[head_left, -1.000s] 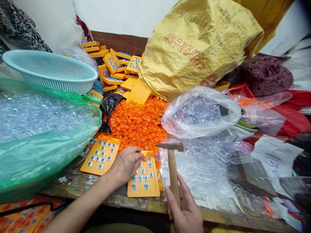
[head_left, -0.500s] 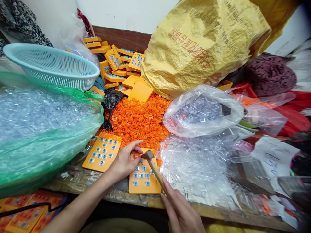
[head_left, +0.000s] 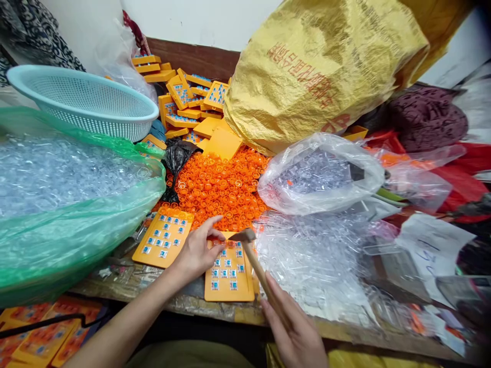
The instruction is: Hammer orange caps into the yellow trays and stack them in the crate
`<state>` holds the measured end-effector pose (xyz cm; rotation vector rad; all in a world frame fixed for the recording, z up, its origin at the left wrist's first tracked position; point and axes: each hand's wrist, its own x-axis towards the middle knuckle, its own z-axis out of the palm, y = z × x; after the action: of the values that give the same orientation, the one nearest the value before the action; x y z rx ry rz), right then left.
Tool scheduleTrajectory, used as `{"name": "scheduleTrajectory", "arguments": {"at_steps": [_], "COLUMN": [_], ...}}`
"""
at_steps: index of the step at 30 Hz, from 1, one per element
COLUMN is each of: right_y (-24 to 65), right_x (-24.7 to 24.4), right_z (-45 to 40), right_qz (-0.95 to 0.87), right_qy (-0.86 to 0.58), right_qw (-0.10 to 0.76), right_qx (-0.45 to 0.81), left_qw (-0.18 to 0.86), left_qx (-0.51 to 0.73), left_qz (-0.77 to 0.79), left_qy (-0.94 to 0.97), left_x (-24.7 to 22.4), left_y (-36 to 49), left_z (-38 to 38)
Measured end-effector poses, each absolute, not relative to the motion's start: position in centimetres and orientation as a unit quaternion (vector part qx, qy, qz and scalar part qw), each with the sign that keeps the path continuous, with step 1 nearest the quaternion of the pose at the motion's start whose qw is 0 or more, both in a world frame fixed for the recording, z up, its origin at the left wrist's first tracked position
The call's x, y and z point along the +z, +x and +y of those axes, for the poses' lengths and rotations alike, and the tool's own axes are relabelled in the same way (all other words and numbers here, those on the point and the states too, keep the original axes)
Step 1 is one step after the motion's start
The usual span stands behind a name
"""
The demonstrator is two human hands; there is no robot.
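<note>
My right hand [head_left: 293, 322] is wrapped round the wooden handle of a small hammer [head_left: 268, 286]. Its dark metal head is just above the upper part of a yellow-orange plastic panel [head_left: 226, 292], dotted with small blue-and-clear pieces. At the panel's upper left, my left hand [head_left: 197, 250] has thumb and a finger curled together in a pinch, index finger raised. Whatever lies between those fingertips is too small to make out; orange bits show beside them. Left of that hand lies a second dotted panel [head_left: 157, 255].
Behind the panels spreads a heap of orange rings [head_left: 218, 189]. A green bag [head_left: 76, 230] of clear pieces stands left, below a blue basket [head_left: 141, 122]. Clear parts [head_left: 307, 276] and a white bag [head_left: 326, 204] lie right. Stacked panels [head_left: 182, 122] and a yellow sack [head_left: 287, 87] are behind.
The hammer's head has lifted slightly and moved right, away from my left fingertips. My right hand has shifted a little to the right. My left hand stays at the panel's top.
</note>
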<state>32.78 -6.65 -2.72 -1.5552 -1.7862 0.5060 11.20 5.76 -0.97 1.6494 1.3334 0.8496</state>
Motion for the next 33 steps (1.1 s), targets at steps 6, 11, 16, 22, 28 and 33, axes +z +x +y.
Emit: {"name": "scheduleTrajectory", "arguments": {"at_steps": [6,11,16,22,28,33], "right_y": [33.2,33.1,33.7,34.9,34.0,33.4], "right_x": [-3.5,-4.2,-4.4,-3.9,-3.5,-3.7], "right_z": [-6.6,-6.9,-7.6,-8.0,-8.1,-8.1], "right_qz": [-0.438,-0.419,-0.517,-0.630,-0.638,-0.664], "right_qy": [-0.718,-0.701,-0.689,-0.650,-0.641,-0.621], "right_qw": [0.457,0.478,0.440,0.376,0.398,0.396], "right_qx": [0.291,0.323,0.253,0.197,0.154,0.129], "left_qw": [0.269,0.254,0.293,0.310,0.278,0.272], "left_qx": [0.248,0.218,0.258,0.272,0.292,0.310], "left_qz": [0.506,0.508,0.501,0.460,0.440,0.451], "left_qy": [0.781,0.794,0.772,0.786,0.802,0.791], "left_x": [1.1,0.8,0.3,-0.1,-1.1,-1.4], "left_y": [13.9,16.2,15.1,14.8,15.0,14.8], "left_z": [6.6,7.4,7.3,6.4,6.2,5.9]}}
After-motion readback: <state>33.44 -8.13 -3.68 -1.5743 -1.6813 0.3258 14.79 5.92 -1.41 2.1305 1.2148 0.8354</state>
